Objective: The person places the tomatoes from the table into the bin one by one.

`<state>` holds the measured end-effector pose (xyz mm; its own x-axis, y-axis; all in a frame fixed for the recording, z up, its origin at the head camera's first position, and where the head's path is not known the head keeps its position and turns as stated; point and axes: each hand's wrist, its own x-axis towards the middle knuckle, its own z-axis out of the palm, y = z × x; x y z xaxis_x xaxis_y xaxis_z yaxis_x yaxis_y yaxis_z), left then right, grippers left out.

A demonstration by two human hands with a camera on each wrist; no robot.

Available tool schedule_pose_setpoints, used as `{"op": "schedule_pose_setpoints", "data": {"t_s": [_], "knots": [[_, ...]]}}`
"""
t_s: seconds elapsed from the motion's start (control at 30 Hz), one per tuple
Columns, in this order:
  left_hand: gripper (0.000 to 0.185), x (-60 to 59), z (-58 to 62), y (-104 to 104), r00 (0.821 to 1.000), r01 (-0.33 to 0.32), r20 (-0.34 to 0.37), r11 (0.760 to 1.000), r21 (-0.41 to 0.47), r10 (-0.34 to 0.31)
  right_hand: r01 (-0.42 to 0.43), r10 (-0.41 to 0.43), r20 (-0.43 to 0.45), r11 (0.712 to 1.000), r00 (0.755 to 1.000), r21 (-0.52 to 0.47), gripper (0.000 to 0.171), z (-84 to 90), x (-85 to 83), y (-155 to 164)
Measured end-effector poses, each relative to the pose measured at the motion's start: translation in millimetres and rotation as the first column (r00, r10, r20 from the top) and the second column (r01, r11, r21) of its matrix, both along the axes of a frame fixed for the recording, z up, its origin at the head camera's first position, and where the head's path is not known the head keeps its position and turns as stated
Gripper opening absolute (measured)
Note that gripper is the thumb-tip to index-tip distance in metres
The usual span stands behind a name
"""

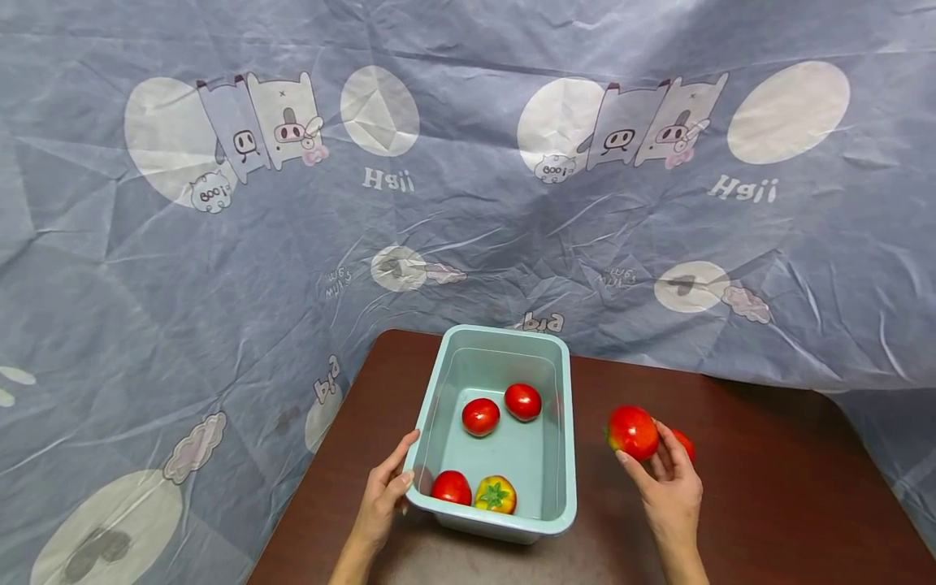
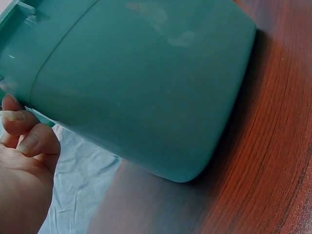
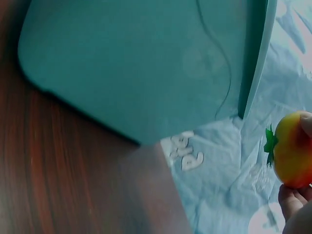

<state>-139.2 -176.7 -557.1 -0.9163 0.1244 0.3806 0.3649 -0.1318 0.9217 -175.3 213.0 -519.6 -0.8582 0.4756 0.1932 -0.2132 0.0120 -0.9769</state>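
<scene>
A pale teal plastic basin (image 1: pixel 503 333) stands on a dark wooden table (image 1: pixel 768 487). Several tomatoes lie in it: two red ones (image 1: pixel 480 416) (image 1: pixel 522 401) in the middle, and a red one (image 1: pixel 451 487) and a yellowish one (image 1: pixel 495 494) at the near end. My left hand (image 1: pixel 406 463) grips the basin's left rim near the front corner; its curled fingers (image 2: pixel 29 131) sit under the rim against the outer wall (image 2: pixel 146 87). To the basin's right, my right hand (image 1: pixel 643 445) holds a red-orange tomato (image 1: pixel 632 432) (image 3: pixel 295 148) above the table. Another red tomato (image 1: pixel 685 444) shows behind that hand, partly hidden.
A blue-grey cartoon-print cloth (image 1: pixel 468 203) hangs behind the table and drapes past its left and right edges. Bare tabletop (image 1: pixel 790 504) extends right of my right hand. The basin's wall (image 3: pixel 136 63) stands close to the held tomato.
</scene>
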Motion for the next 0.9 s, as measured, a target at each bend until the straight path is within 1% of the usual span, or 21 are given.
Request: {"op": "schedule_pose_setpoints", "data": {"t_s": [0.17,0.27,0.4,0.5,0.57,0.73,0.9], "knots": [[0.054,-0.7,-1.2,-1,1.0,-0.004,0.009,1.0,0.0,0.004,-0.024,0.023,0.022,0.998,0.999,0.061,0.071,12.0,2.4,-13],[0.054,-1.0,-1.7,-1,1.0,-0.003,0.002,1.0,0.003,0.003,-0.048,0.047,0.024,0.996,0.999,0.078,0.072,19.0,3.3,-20],[0.055,-1.2,-1.8,-1,1.0,0.002,-0.01,1.0,0.009,-0.002,-0.112,0.112,0.008,0.993,0.994,0.046,0.075,26.9,4.2,-29],[0.055,-1.0,-2.6,-1,1.0,0.005,-0.015,1.0,0.015,-0.005,-0.169,0.169,-0.011,0.985,0.985,0.019,0.076,32.3,5.8,-35],[0.055,-1.1,-3.1,0,1.0,0.009,-0.016,1.0,0.02,-0.009,-0.199,0.199,-0.016,0.98,0.98,0.023,0.075,35.3,7.6,-39],[0.055,-1.6,-3.0,-1,1.0,0.014,-0.017,1.0,0.02,-0.013,-0.253,0.255,-0.051,0.967,0.966,0.034,0.076,39.7,11.0,-49],[0.055,-1.8,-2.9,-1,1.0,0.015,-0.006,1.0,0.016,-0.015,-0.291,0.295,-0.069,0.954,0.953,0.067,0.076,38.2,13.9,-55]]}}
